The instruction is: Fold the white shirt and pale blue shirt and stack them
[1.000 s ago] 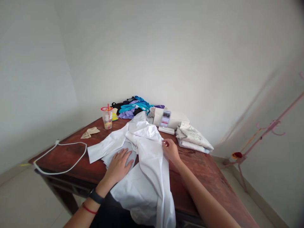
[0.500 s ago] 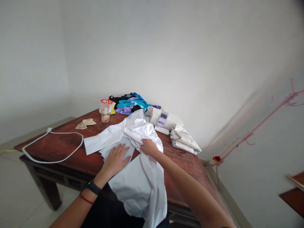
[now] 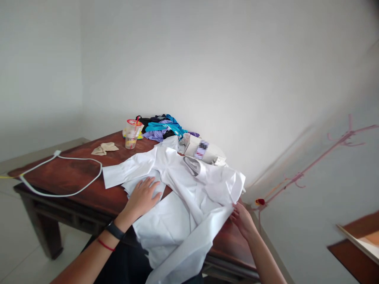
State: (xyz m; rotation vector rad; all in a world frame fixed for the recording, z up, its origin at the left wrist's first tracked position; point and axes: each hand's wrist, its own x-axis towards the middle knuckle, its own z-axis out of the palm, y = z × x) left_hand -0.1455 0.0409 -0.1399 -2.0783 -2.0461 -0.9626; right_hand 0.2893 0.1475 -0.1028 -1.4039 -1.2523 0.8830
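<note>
A white long-sleeved shirt (image 3: 174,213) is spread over the near part of the wooden table, one sleeve pointing left and its lower part hanging over the front edge. My left hand (image 3: 144,197) lies flat on the fabric near that sleeve, fingers spread. At the right side, my right hand (image 3: 242,219) pinches the shirt's edge and holds it out; its fingertips are partly behind the cloth. The shirt's upper right part is lifted in a loose fold.
On the wooden table (image 3: 68,173) are a white cable loop (image 3: 74,194), a beige cloth (image 3: 105,148), a plastic cup (image 3: 132,136) with a straw, a pile of clothes (image 3: 166,128) and a white box (image 3: 194,148). A pink coat rack (image 3: 310,167) stands right.
My right hand has moved right and drawn the shirt's side outward, spreading the bunched fabric over the items at right. My left hand stays flat on the cloth.
</note>
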